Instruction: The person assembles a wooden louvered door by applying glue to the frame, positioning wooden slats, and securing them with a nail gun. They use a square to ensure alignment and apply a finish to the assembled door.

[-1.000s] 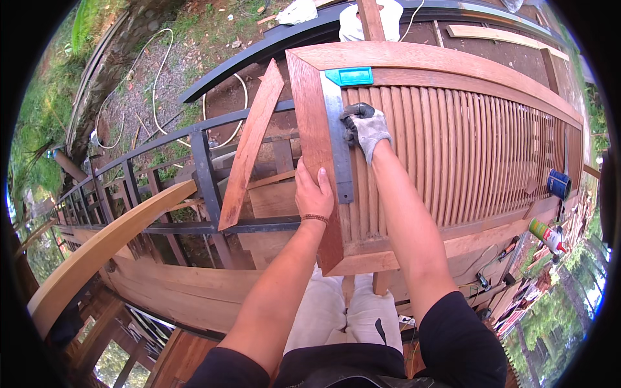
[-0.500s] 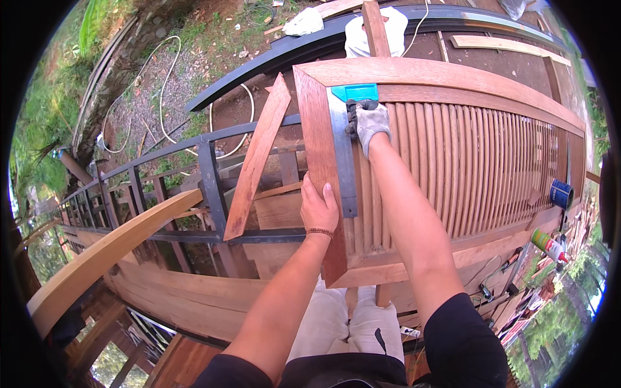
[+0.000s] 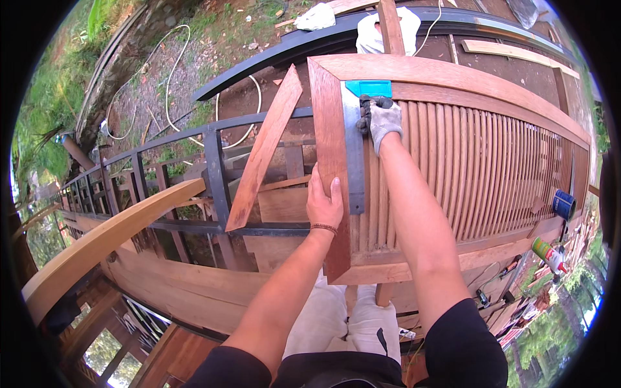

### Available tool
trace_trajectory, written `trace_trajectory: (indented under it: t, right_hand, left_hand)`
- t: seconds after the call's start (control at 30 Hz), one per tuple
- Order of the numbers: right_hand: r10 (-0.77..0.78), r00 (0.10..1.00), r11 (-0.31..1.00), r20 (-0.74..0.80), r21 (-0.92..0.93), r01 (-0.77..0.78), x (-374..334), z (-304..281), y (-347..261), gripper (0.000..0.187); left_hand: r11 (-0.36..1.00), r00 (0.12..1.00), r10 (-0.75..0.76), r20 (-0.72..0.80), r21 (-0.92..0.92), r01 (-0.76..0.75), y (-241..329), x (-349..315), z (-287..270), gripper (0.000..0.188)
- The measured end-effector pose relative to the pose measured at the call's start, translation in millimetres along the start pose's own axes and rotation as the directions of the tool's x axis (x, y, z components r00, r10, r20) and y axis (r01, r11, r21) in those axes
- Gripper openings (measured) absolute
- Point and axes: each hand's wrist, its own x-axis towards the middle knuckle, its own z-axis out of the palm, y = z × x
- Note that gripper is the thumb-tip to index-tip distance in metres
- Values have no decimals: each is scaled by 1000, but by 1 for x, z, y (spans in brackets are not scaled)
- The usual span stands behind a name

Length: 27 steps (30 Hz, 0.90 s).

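Observation:
A slatted wooden panel [image 3: 328, 123], like a louvred door or shutter, lies before me with its mitred corner at the far left. My right hand [image 3: 383, 119], in a grey and black work glove, is closed on a carpenter's square. The turquoise handle of this square [image 3: 369, 88] sits near the top rail; its long metal blade [image 3: 355, 174] runs along the inner side of the left stile. Bare, my left hand [image 3: 325, 202] grips that stile lower down, thumb on the face; some of its fingers are partly hidden at the edge.
A loose angled board [image 3: 265, 152] leans on a dark metal frame [image 3: 215, 171] left of the panel. A thick timber beam [image 3: 116, 242] juts in at the left. Right of the panel are a blue can [image 3: 563, 204] and a green and white bottle [image 3: 548, 254].
The whole scene has shifted slightly to the right in view. Both hands keep nearly the same places on the square and the panel.

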Motion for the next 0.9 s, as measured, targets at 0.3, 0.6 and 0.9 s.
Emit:
trace_trajectory:
  t: [0.3,0.6,0.9]
  right_hand:
    - [-96,995,994,21,-45,96,7,0,-2,20]
    - [-71,997,989,30,-128,74,3,-2,-2,16]
    - [-55,997,994,47,-90,59,6,-2,1,15]
  left_hand:
    - [749,944,-96,315,-602,277,-22,14,1,71]
    - [817,958,-64,280,-536,212,-20,12,-1,74]
    - [866,955,-48,291,-465,186,-25,15,-2,76]
